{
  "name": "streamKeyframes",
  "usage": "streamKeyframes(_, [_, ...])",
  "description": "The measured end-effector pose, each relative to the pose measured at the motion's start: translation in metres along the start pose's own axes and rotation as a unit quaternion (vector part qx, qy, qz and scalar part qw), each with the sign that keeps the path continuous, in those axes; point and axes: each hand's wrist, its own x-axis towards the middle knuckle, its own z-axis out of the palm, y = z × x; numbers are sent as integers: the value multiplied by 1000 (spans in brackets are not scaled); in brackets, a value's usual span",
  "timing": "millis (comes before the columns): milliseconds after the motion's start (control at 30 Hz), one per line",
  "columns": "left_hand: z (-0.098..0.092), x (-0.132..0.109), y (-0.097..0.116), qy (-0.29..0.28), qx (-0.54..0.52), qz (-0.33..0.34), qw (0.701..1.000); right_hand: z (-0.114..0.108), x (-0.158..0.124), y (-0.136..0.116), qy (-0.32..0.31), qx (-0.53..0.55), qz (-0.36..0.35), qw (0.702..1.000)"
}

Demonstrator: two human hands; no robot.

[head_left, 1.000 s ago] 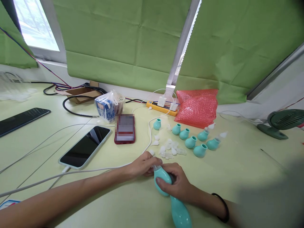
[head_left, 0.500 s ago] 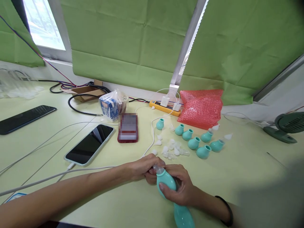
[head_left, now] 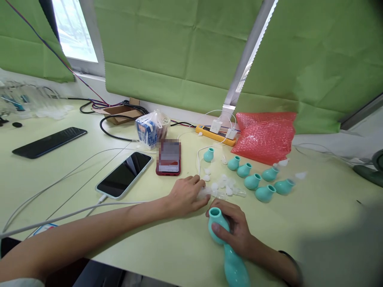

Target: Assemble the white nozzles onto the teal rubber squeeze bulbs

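Observation:
My right hand [head_left: 236, 229] is closed around a teal rubber squeeze bulb [head_left: 218, 231], its round open mouth facing up. Below it, near the table's front edge, a second smooth teal bulb shape [head_left: 236, 268] shows; whether the two are joined I cannot tell. My left hand [head_left: 187, 195] is stretched to the left end of the loose plastic parts, thumb and fingers around a clear plastic tip [head_left: 204, 193]. Beside it lies a cluster of clear and white plastic parts [head_left: 228, 188]. Several teal bulbs [head_left: 252, 181] stand behind, two with translucent tips attached.
A white-cased phone [head_left: 124, 175] on a cable and a red-cased phone [head_left: 168, 157] lie left of the parts. Farther back are a yellow power strip [head_left: 206, 134], a red bubble-wrap pouch [head_left: 265, 137] and a bagged blue box [head_left: 149, 129]. A black phone [head_left: 49, 142] lies far left.
My left hand has left the bulb's mouth and moved up to the plastic parts. The clear piece there is gone from the bulb, which my right hand still holds. The view has shifted.

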Motion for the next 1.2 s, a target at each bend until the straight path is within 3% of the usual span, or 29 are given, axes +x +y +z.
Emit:
streamKeyframes(167, [5,0,1,-51,76,40,995,-8,7,0,42,15,33,998])
streamKeyframes(367, [3,0,2,-40,72,79,993,-43,31,-1,139,15,126,982])
streamKeyframes(500, [7,0,0,-32,67,89,993,-69,46,-10,170,11,189,967])
streamKeyframes(667, [19,-5,-6,1,52,118,992,-97,61,-22,191,-30,179,965])
streamKeyframes(767, [22,-7,-7,-12,41,125,991,-111,74,-20,201,-77,143,966])
streamKeyframes(867, [21,-7,-7,-25,32,112,993,-121,89,-8,172,-126,156,965])
streamKeyframes(967, [19,-5,-6,-23,19,108,994,-123,100,10,98,-172,202,959])
streamKeyframes(1067, [18,-4,-5,-17,6,112,994,-119,104,26,35,-234,213,948])
streamKeyframes(1200, [18,-4,-5,-23,-1,95,995,-109,104,34,5,-335,200,921])
